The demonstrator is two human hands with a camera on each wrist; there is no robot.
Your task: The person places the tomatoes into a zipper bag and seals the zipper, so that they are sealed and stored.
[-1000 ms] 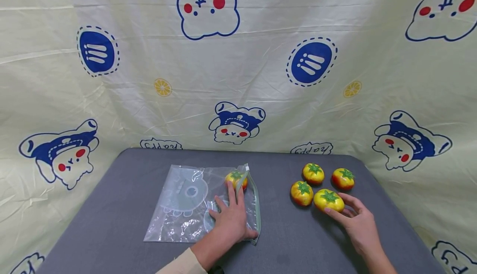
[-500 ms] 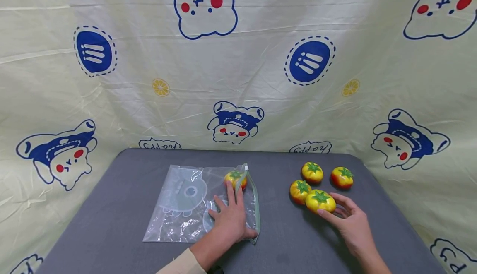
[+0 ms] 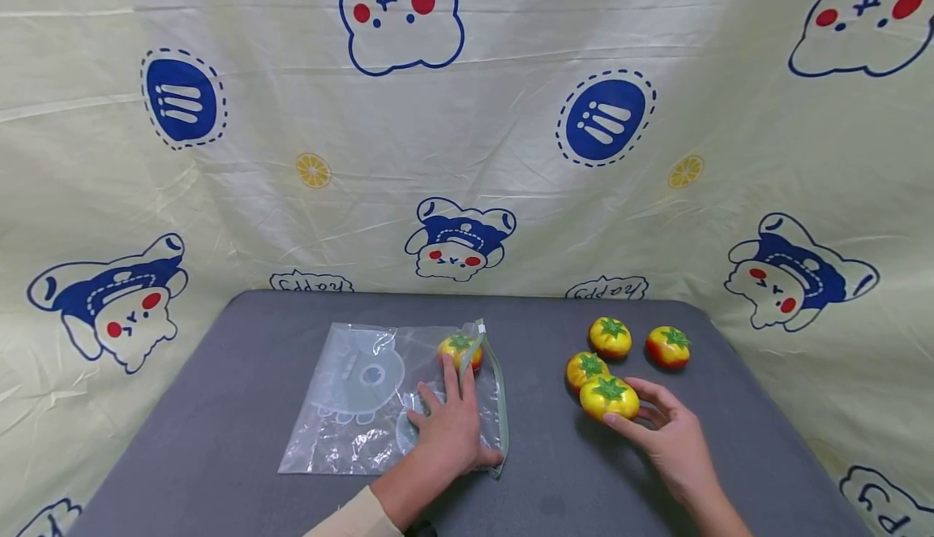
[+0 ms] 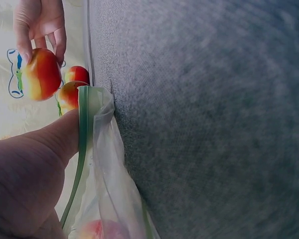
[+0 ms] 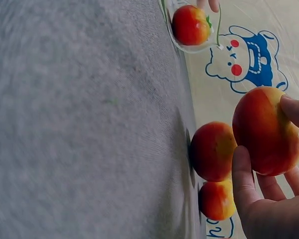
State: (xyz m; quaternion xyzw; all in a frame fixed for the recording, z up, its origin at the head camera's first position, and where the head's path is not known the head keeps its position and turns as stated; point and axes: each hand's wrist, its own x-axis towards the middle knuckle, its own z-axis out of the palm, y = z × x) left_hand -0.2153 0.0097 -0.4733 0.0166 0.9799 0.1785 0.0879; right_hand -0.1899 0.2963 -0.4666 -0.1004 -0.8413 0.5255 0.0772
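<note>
My right hand (image 3: 674, 440) holds a yellow-red tomato (image 3: 609, 397) with a green star-shaped top between thumb and fingers, just above the table. Its shadow falls below it. In the right wrist view the held tomato (image 5: 264, 130) shows its red underside. My left hand (image 3: 450, 431) lies spread on a clear zip bag (image 3: 365, 440), fingertips by the green-edged mouth, which faces right. Inside the bag, near the mouth, sits another tomato (image 3: 456, 349). In the left wrist view my left thumb (image 4: 60, 134) stretches along the bag's green zip strip (image 4: 83, 124).
Three more tomatoes stand on the grey table (image 3: 219, 407) at the right: a near one (image 3: 585, 368) partly behind the held one, a back one (image 3: 610, 337) and a far-right one (image 3: 667, 347). A printed cloth (image 3: 467, 131) hangs behind the table.
My right hand has carried its tomato leftward, so that it now overlaps the near loose tomato more. My left hand and the bag have stayed in place.
</note>
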